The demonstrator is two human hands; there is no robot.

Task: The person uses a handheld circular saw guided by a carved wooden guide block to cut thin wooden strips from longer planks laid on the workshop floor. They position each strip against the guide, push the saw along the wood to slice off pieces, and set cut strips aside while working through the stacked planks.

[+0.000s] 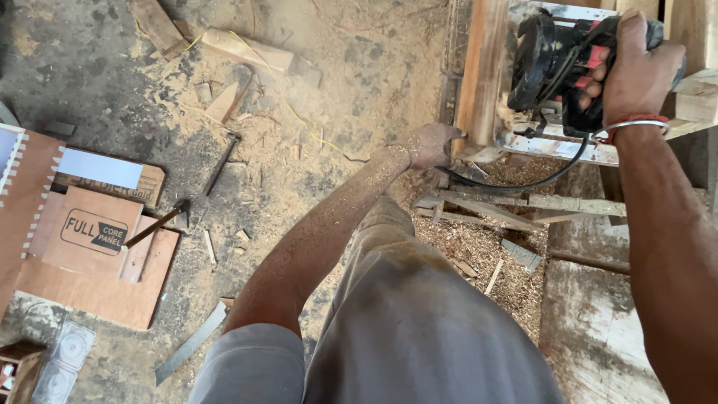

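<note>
My right hand (639,71) grips a black and red electric power tool (557,63) at the top right, resting on a white-painted wooden frame (561,146). Its black cord (516,183) loops down below the frame. My left hand (430,144), dusted with sawdust, holds the lower end of an upright wooden plank (482,71) just left of the tool. A red and white bangle sits on my right wrist.
Sawdust and shavings (479,247) cover the floor under the bench. A hammer (161,222) lies on plywood boards (97,262) at left. Wood offcuts (247,49), a metal bar (222,163) and a flat metal strip (191,344) lie scattered on the dirt floor.
</note>
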